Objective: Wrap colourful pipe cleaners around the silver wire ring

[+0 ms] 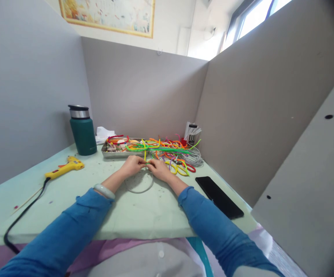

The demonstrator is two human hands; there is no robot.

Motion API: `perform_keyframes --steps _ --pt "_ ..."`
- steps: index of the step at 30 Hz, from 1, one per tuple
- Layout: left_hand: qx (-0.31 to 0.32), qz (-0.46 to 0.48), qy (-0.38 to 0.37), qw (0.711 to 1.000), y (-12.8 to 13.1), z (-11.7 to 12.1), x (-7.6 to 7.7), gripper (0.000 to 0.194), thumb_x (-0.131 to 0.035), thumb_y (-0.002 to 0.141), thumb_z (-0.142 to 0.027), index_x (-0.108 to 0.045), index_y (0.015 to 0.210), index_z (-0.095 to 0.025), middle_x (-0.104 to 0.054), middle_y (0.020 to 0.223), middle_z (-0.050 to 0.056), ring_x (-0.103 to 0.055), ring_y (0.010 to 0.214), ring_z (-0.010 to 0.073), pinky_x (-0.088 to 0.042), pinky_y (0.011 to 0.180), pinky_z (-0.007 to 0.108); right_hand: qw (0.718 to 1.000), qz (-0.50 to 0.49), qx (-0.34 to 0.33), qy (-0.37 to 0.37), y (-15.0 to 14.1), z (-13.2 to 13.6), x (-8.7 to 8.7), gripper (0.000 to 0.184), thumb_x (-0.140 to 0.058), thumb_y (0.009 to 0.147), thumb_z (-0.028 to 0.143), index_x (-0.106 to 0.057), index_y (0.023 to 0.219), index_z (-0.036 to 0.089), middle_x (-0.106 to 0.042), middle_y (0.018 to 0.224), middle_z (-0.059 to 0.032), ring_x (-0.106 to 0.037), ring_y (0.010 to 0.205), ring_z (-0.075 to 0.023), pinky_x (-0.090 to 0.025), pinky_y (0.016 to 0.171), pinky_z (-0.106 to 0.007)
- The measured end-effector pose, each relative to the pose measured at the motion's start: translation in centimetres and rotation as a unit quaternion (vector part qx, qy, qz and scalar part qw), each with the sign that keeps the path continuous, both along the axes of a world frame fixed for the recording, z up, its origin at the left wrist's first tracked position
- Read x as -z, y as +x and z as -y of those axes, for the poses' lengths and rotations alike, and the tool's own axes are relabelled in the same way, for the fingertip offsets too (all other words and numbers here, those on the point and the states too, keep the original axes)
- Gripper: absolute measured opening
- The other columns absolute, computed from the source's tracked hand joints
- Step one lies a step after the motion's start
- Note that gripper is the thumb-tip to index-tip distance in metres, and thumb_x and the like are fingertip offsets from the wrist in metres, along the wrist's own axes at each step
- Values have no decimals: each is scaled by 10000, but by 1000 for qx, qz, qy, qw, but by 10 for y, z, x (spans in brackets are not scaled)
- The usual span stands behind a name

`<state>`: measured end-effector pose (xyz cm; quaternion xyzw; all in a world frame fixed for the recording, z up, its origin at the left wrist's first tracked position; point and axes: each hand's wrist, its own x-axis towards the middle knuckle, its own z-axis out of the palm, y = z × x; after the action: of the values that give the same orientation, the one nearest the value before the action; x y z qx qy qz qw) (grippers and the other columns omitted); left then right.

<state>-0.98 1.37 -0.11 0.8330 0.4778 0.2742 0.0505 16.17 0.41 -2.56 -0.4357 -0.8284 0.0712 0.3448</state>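
My left hand (134, 165) and my right hand (158, 169) meet above the middle of the table, fingertips pinched close together. Between them is a yellow pipe cleaner (145, 155), one end sticking up past the fingers, with a bit of green at the fingertips. Below the hands a thin grey wire ring (139, 192) hangs or lies over the tabletop; its upper part is hidden by the fingers. Just beyond my hands are a metal tray (120, 155) of small craft pieces and a heap of colourful pipe cleaners (169, 148).
On the left are a yellow glue gun (65, 168) with a black cord, a thin stick (29, 199) and a green tumbler (83, 134). White tissue (104, 134) lies behind the tray. At right are a coil of grey wire (194, 158) and a black phone (220, 197). Grey partitions (143, 88) enclose the table.
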Motion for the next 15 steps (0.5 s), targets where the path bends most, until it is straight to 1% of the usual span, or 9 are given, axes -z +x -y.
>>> perform_keyframes --steps 8,15 --pt "-2 -7 4 1000 1 3 -3 280 -548 732 -355 -720 865 -179 -693 772 57 -556 658 141 -352 590 217 1000 -5 1 -3 0 0 0 230 -455 841 321 -648 867 197 -640 744 -15 -515 645 -115 -312 567 -206" --pt "0 -10 42 999 1 3 -3 237 -562 734 -324 -723 833 -182 -662 805 61 -548 682 134 -368 628 216 1000 1 -1 0 0 -1 0 243 -439 845 322 -648 843 199 -641 746 -18 -514 644 -120 -309 567 -208"
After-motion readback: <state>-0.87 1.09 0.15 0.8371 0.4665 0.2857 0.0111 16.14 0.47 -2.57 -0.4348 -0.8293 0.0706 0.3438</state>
